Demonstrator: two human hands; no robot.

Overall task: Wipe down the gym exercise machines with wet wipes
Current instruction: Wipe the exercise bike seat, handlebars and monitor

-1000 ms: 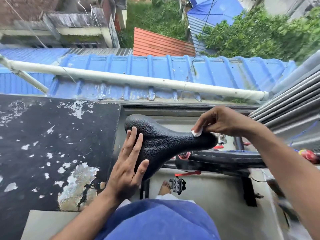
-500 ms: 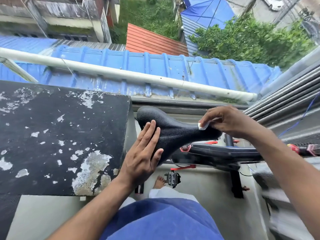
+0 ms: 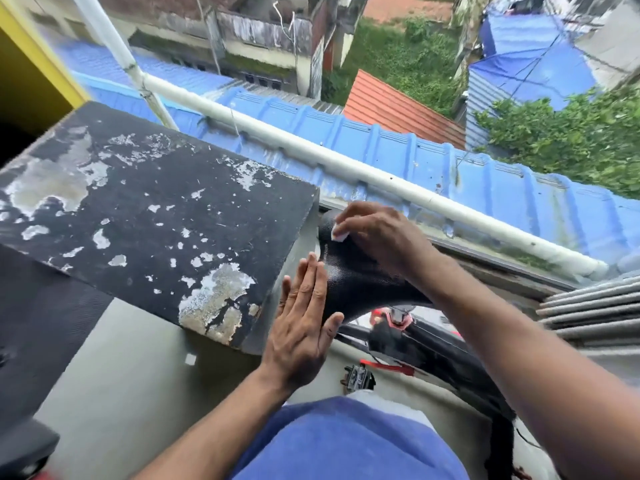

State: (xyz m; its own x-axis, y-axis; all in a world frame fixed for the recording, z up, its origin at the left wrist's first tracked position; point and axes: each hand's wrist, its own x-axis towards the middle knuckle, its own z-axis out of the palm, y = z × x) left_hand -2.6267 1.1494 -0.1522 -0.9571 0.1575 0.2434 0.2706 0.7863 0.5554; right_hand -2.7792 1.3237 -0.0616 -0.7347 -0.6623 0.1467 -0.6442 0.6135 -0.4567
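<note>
Right hand (image 3: 377, 237): fingers curled, pinching a small folded white wet wipe (image 3: 338, 236) against the wide rear end of the black textured padded bicycle saddle (image 3: 349, 278). Wipe protrudes just below the fingertips (image 3: 343, 220). Left hand (image 3: 301, 327): fingers straight and close together, laid flat on the saddle's near side, thumb touching its lower edge. Black slab with peeling paint (image 3: 149, 216) lies just beside the left fingers.

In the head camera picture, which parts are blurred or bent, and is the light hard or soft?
Head view: soft, even daylight with no hard shadows; the white pipe bows from wide-angle distortion; the corners and the yellow edge are smeared; the saddle, wet wipe, left hand and right hand are fairly sharp.
</note>
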